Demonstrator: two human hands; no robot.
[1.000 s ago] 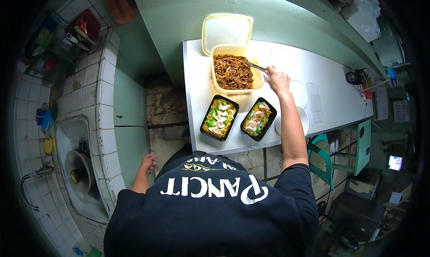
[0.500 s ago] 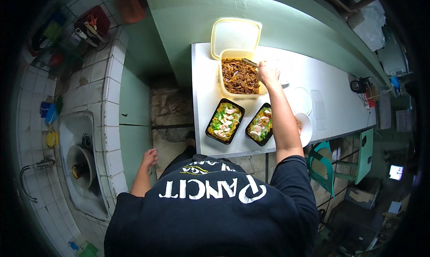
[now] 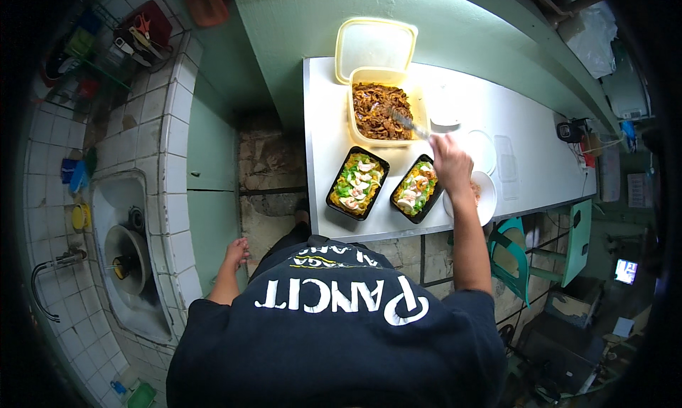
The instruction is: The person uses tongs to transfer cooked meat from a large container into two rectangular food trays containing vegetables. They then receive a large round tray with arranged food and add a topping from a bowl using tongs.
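While the right hand (image 3: 450,165) grips a metal utensil (image 3: 406,121), its tip sits in 1 yellow tub (image 3: 386,109) of brown cooked food; long axis runs from hand up-left into the tub. 1 pale lid (image 3: 375,44) lies behind. 2 black rectangular trays (image 3: 357,183) of topped noodles sit nearer, side by side. Left hand (image 3: 236,253) hangs loosely open, holding nothing, below the white counter (image 3: 526,134).

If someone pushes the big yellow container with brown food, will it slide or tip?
The yellow container would probably slide, not tip: it looks wide, low and full of brown food. Its open lid may flop. The white counter looks smooth.
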